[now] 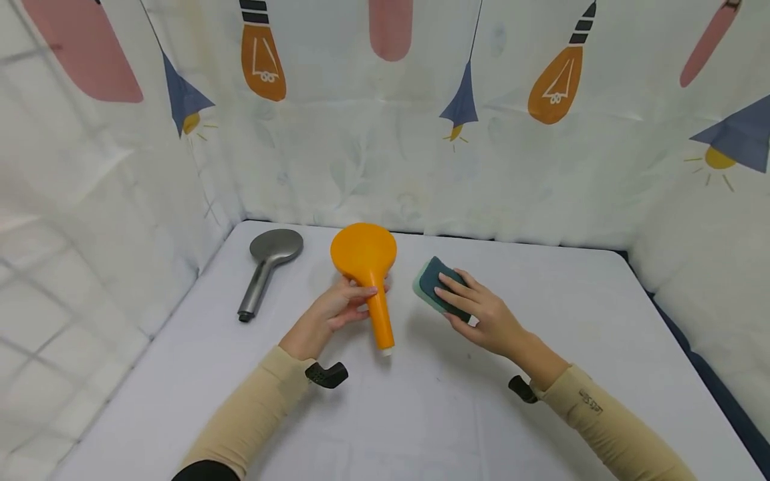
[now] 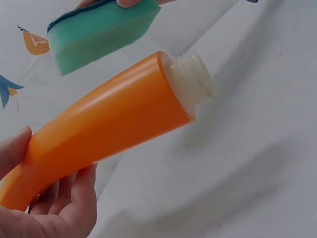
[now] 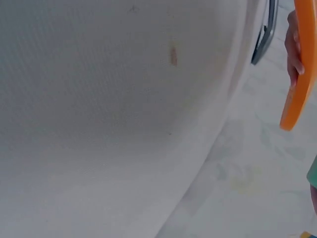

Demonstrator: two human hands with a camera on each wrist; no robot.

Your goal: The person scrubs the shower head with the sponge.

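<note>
My left hand (image 1: 341,306) grips an orange shower head (image 1: 363,250) by the upper part of its handle, holding it above the table. The handle's pale threaded end (image 2: 195,79) points toward me in the head view. To the right, my right hand (image 1: 490,314) holds a sponge (image 1: 444,288) with a dark scouring side and a light green foam side (image 2: 99,37). A gap separates the sponge from the shower head in the head view. In the right wrist view only an edge of the sponge (image 3: 313,173) shows, below the orange shower head (image 3: 302,74).
A grey shower head (image 1: 269,260) lies at the table's back left. The white table (image 1: 421,414) ends at a printed cloth curtain (image 1: 385,167) behind and at the sides. Dark wrist cameras (image 1: 327,375) sit on both sleeves.
</note>
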